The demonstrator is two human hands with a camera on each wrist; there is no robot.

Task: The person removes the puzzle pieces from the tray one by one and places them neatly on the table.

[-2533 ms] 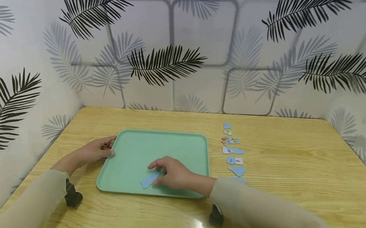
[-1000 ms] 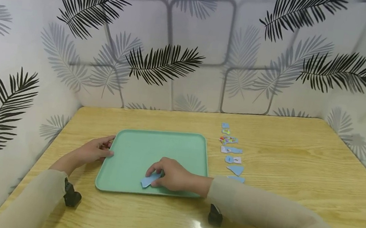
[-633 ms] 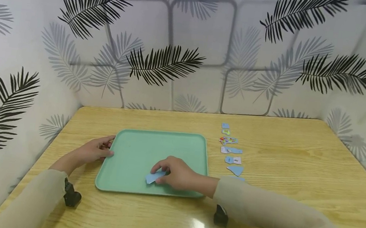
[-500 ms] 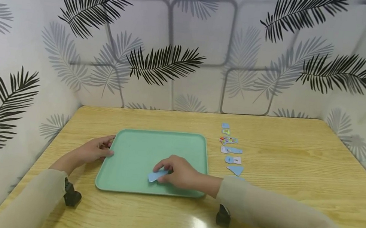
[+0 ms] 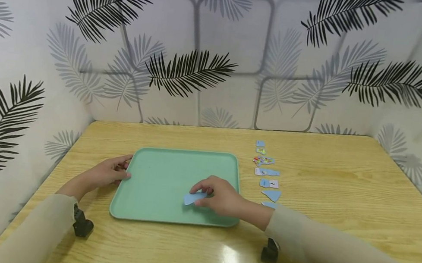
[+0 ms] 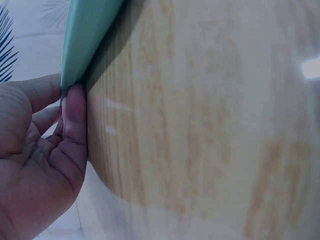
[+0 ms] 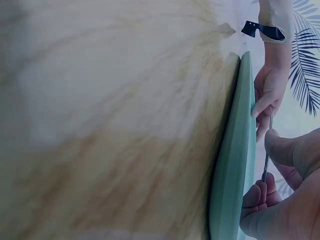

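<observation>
A light blue flat cut-out piece (image 5: 193, 198), like a puzzle piece, is pinched between the thumb and fingers of my right hand (image 5: 223, 198). In the right wrist view the piece (image 7: 266, 167) shows edge-on as a thin line, raised off the tray. Under it lies a mint green tray (image 5: 159, 171), with no other piece on it. My left hand (image 5: 106, 173) grips the tray's left rim. The left wrist view shows the thumb and fingers of that hand (image 6: 45, 150) on either side of the tray's edge (image 6: 82, 45).
Right of the tray, several flat pieces lie in a column on the wooden table (image 5: 345, 186). Among them are a colourful piece (image 5: 264, 161), a blue and white piece (image 5: 269, 183) and a blue triangular piece (image 5: 272, 195). A patterned wall (image 5: 223, 94) stands behind.
The right hand first hovered over the blue piece lying on the tray, then took hold of it, lifted it and moved right. The left hand has stayed at the tray's rim.
</observation>
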